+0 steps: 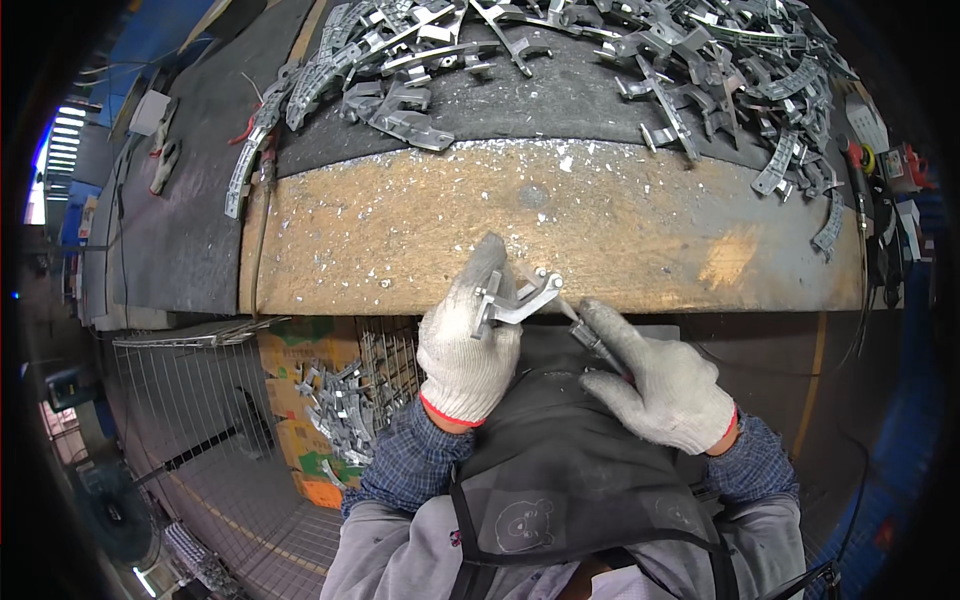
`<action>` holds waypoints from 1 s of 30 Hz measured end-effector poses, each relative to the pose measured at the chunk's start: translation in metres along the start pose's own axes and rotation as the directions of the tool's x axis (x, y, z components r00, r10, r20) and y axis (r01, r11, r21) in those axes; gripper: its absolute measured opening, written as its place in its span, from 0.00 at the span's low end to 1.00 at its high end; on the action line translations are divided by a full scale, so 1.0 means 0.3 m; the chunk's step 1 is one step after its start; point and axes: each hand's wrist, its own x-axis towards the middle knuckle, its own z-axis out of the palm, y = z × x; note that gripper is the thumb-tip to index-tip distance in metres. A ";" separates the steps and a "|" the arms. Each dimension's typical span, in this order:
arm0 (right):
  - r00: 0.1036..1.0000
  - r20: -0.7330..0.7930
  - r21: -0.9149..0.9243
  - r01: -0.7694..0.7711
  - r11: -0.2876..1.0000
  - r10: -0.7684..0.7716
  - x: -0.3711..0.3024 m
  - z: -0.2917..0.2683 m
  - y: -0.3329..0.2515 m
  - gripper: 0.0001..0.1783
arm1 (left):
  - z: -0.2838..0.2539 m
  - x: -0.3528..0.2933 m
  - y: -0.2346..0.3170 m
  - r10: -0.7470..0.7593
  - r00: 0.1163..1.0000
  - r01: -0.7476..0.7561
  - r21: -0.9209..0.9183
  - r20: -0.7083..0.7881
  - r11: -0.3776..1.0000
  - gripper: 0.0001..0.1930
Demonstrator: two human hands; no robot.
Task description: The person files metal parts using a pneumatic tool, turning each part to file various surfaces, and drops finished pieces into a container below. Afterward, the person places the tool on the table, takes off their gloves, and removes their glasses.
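Note:
My left hand [463, 345], in a white knitted glove with a red cuff, grips a small silver metal bracket [540, 297] just over the front edge of the bench. The bracket's forked arm points toward my right hand [665, 385], which wears a matching glove. Between that hand's thumb and fingers is a slim hand tool [596, 347] with a dark grey body and a narrow tip. This tip reaches up to the bracket's right end; whether they touch I cannot tell.
Heaped metal brackets [700, 70] cover the back of the wooden bench [640, 230], over black matting. White metal flakes are scattered across the wood. Below left, a wire basket [200, 400] stands by cardboard boxes with more brackets [345, 405]. Pliers [165, 165] lie at far left.

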 end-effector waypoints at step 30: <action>0.998 0.046 -0.245 0.042 0.969 -0.032 -0.014 -0.089 0.033 0.40 | -0.077 0.035 -0.021 0.050 0.982 -0.057 0.029 0.180 0.998 0.25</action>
